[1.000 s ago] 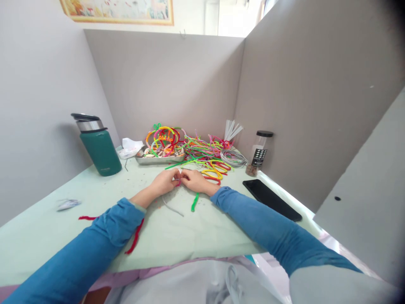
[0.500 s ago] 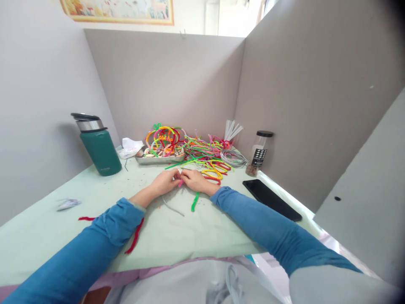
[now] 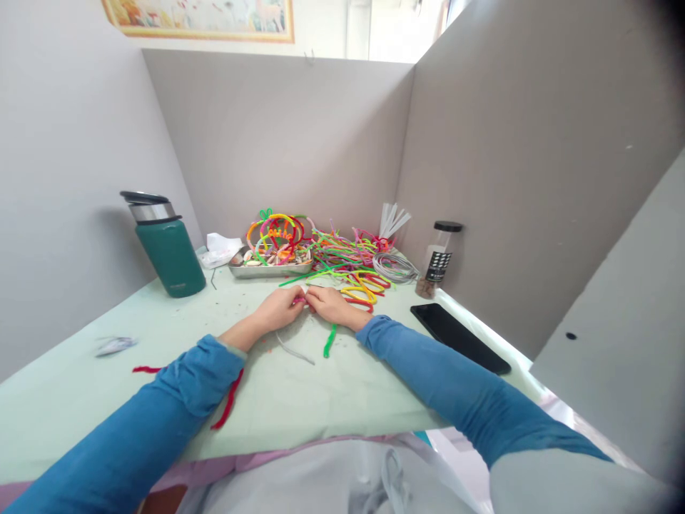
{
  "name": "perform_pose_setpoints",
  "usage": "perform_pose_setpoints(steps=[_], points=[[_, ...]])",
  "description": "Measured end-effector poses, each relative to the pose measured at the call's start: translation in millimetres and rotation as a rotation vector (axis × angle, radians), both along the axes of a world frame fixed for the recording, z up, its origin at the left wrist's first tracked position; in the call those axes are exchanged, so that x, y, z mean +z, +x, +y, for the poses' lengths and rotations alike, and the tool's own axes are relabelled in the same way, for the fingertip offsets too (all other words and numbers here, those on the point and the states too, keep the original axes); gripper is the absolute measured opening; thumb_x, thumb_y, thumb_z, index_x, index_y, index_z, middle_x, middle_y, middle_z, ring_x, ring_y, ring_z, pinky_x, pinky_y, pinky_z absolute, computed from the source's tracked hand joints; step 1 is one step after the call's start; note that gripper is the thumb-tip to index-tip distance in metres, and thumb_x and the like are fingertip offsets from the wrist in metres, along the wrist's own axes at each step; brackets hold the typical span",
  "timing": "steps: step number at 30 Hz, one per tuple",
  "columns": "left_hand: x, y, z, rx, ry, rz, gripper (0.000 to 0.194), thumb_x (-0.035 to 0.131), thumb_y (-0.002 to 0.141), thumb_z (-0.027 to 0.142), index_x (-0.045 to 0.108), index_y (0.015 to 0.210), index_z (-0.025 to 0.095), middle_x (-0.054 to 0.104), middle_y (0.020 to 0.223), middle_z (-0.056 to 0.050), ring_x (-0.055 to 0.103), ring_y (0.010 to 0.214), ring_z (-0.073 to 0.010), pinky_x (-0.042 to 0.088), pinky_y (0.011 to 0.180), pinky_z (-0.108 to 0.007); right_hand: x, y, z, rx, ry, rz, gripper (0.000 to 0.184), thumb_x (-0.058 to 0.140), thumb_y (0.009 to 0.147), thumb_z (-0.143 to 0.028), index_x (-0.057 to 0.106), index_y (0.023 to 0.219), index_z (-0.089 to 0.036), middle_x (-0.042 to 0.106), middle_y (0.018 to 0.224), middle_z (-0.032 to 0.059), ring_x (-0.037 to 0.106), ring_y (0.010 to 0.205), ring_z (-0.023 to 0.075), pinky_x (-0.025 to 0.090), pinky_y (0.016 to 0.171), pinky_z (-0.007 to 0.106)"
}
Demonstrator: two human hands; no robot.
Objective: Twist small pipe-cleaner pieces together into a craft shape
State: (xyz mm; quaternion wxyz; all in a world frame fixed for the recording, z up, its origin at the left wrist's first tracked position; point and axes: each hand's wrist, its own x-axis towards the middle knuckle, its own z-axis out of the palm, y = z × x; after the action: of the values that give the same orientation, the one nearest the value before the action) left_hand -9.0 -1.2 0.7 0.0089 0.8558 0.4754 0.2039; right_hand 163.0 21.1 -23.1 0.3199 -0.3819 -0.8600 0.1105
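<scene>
My left hand and my right hand meet fingertip to fingertip above the middle of the table. Between them they pinch a short pink pipe cleaner, mostly hidden by the fingers. A thin grey wire runs out from beneath my left hand across the cloth. Just below my right wrist lies a green pipe cleaner. A red pipe cleaner passes under my left forearm, its other end showing on the far side.
Behind my hands stand a metal tray of shells and bent pipe cleaners, a heap of coloured pipe cleaners and a wire coil. A green bottle is left; a clear jar and black phone are right. Grey panels enclose the table.
The pink piece has shifted between my fingertips, and its end no longer hangs below them. The grey wire has slid slightly to the right. My arms stay in place.
</scene>
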Motion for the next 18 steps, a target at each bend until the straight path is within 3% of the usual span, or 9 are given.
perform_pose_setpoints(steps=[18], points=[[4.0,2.1,-1.6,-0.011,-0.078,-0.107,0.016,0.044,0.079,0.023,0.059,0.082,0.017,0.063,0.070,-0.002,0.054,0.064,-0.0160,0.035,0.060,-0.025,-3.8,0.2,0.6,-0.018,0.026,-0.011,0.016,0.047,0.084,-0.019,0.062,0.088,-0.016,0.065,0.081,0.0035,0.053,0.072,0.0139,0.035,0.066,0.024]])
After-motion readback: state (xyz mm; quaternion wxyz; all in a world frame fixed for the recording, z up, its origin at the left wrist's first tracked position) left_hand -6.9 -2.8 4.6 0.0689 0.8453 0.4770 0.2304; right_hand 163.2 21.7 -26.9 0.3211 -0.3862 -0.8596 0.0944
